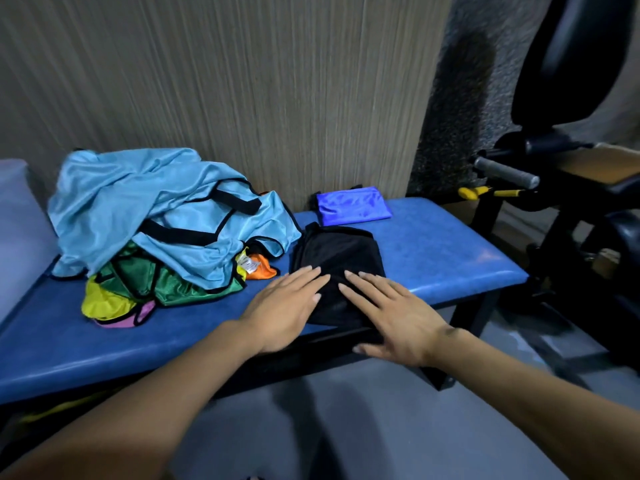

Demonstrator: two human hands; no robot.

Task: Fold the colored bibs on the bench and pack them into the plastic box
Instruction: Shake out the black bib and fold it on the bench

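Note:
A black bib [337, 252] lies folded on the blue padded bench [450, 258], near its front edge. My left hand [287, 310] and my right hand [391, 313] both press flat on its near part, fingers straight. To the left lies a loose pile: a light blue bib [156, 209] on top, with a green bib [180, 282], a yellow bib [104, 301], a pink bib [138, 315] and an orange bib [259, 268] showing beneath it. A folded royal blue bib [353, 205] rests at the back of the bench by the wall. No plastic box is in view.
A wood-grain wall panel [242, 81] stands right behind the bench. Black gym equipment [571, 168] with a grey handle and yellow parts crowds the right end. A pale cushion [17, 220] adjoins the bench at the left. Grey floor lies in front.

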